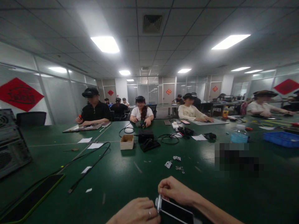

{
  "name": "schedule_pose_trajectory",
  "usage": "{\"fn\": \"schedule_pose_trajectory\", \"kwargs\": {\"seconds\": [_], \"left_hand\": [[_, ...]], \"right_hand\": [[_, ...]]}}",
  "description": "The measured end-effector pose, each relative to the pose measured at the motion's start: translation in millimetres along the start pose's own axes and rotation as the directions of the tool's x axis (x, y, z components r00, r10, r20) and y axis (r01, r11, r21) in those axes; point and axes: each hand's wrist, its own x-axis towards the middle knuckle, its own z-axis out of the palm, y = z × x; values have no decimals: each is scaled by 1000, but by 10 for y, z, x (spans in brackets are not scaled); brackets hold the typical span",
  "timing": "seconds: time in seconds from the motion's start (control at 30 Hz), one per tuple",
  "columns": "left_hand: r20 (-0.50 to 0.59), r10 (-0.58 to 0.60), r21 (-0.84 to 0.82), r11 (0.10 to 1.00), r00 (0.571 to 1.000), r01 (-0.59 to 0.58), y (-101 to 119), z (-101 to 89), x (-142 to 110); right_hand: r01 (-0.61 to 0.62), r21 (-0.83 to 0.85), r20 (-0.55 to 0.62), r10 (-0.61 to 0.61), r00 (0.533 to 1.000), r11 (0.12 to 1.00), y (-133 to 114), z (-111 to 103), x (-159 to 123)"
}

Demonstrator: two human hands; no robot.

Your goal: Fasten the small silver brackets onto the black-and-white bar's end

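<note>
A small device (177,210) with a silver-white frame and a dark rectangular face lies tilted between my hands at the near edge of the table. My right hand (174,190) is closed at its far left corner, thumb and curled fingers pinching there. Against the left end, my left hand (140,212), wearing a ring, has its fingers curled onto the device; the fingertips are partly hidden. A small rounded pale part sticks out at that end, between the hands. Beyond them lie small metal plates (168,164) and several tiny metal pieces (179,168).
The green table (130,186) carries a black cable (93,166), a dark green-edged phone-like slab (35,197), paper scraps (86,169), a cardboard box (127,142) and a black box (146,136). To the right stand a blue-liquid bottle (239,134) and a blue tray (281,139). Several people sit opposite.
</note>
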Motion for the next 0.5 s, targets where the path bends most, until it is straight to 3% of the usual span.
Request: {"fn": "schedule_pose_trajectory", "kwargs": {"seconds": [0.27,0.5], "left_hand": [[-14,-59,-83,995,998,58,-44,25,-34],[-108,-183,-392,911,977,127,-144,242,-204]], "right_hand": [[-3,53,-54,6,998,999,50,48,9],[76,125,-106,-63,992,989,19,102,48]]}}
